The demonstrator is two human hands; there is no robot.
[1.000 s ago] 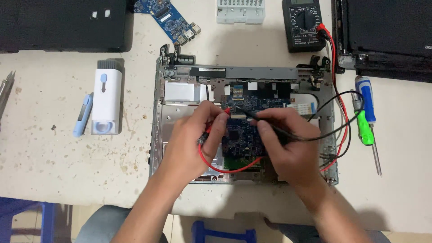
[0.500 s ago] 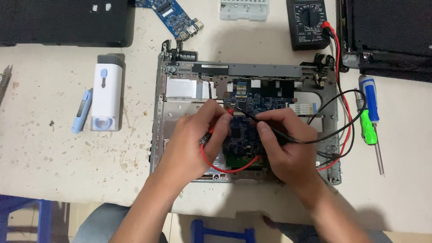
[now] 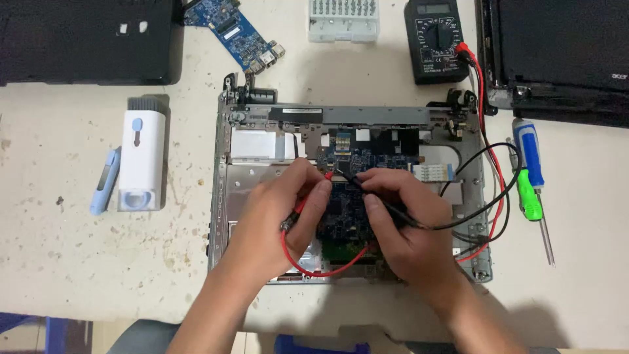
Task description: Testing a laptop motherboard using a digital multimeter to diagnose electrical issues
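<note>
We see the desk [image 3: 78, 262] carrying an opened laptop chassis [image 3: 226, 216] at frame centre, its blue circuit board [image 3: 344, 210] inside. Our left hand [image 3: 275, 223] pinches the red probe [image 3: 308, 196] in its fingers; our right hand [image 3: 406, 226] pinches the black probe [image 3: 354, 180], tips nearly touching mid-board. A multimeter [image 3: 432, 39] sits at upper right.

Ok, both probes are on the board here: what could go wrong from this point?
The red probe in the left hand and the black probe in the right hand meet very close together on the blue circuit board; a slip might bridge neighbouring contacts. The red lead loops under both wrists and could snag, jerking a tip off its spot.
</note>
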